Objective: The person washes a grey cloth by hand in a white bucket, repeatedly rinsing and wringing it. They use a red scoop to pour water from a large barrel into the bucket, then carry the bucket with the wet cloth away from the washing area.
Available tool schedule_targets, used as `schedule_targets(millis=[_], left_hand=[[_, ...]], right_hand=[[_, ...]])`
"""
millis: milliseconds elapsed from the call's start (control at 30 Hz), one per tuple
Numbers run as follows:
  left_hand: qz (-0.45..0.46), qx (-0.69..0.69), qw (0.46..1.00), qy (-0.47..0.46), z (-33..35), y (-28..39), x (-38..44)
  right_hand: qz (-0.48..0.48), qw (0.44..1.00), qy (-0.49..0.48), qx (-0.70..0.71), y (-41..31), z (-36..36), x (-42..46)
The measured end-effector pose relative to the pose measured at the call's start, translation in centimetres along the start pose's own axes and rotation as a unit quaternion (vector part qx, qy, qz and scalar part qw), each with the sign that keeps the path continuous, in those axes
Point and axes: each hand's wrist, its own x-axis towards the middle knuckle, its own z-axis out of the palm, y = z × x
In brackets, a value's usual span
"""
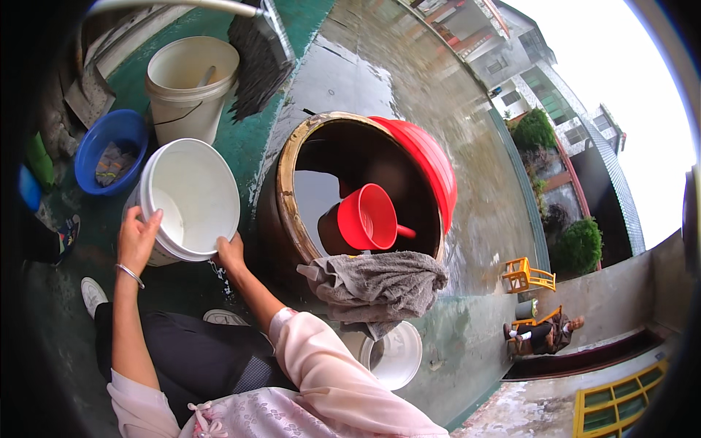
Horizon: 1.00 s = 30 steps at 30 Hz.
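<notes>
A white plastic bucket (194, 191) is held between my hands, its mouth tipped toward me and its inside showing little but white wall. My left hand (138, 232) grips the near left of the rim, thumb over the edge. On the lower right of the rim is my right hand (230, 252), fingers hidden behind the bucket; drops of water show just below it. To the right stands a large glazed water vat (286, 180) with dark water, where a red plastic dipper (367, 216) floats. A grey towel (378, 282) hangs over the vat's near rim.
Left of the vat are a second white bucket (189, 109) with a utensil inside and a blue basin (112, 175) holding cloth. A mop (263, 65) hangs above. Behind the vat leans a red basin (421, 164). Someone sits on a chair (526, 323) far right.
</notes>
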Motion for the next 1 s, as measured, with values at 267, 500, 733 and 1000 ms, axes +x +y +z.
schedule_targets(millis=[267, 500, 733, 1000], left_hand=[[-0.117, 0.065, 0.991, 0.007, 1.8, -9.3, 2.9], [-0.129, 0.107, 0.986, 0.009, 2.2, -14.1, 3.4], [-0.011, 0.150, 0.982, 0.116, 0.8, -13.8, 4.9], [0.068, -0.073, 0.995, -0.027, -1.1, -0.5, 1.5]], right_hand=[[-0.109, 0.959, -0.010, -0.261, 3.8, 0.1, 4.8], [-0.227, 0.822, -0.153, -0.499, -17.5, -2.6, -1.8], [-0.276, 0.684, 0.176, -0.652, -28.7, -19.3, 2.7], [-0.092, 0.651, 0.164, -0.735, -28.0, -32.5, 4.0]])
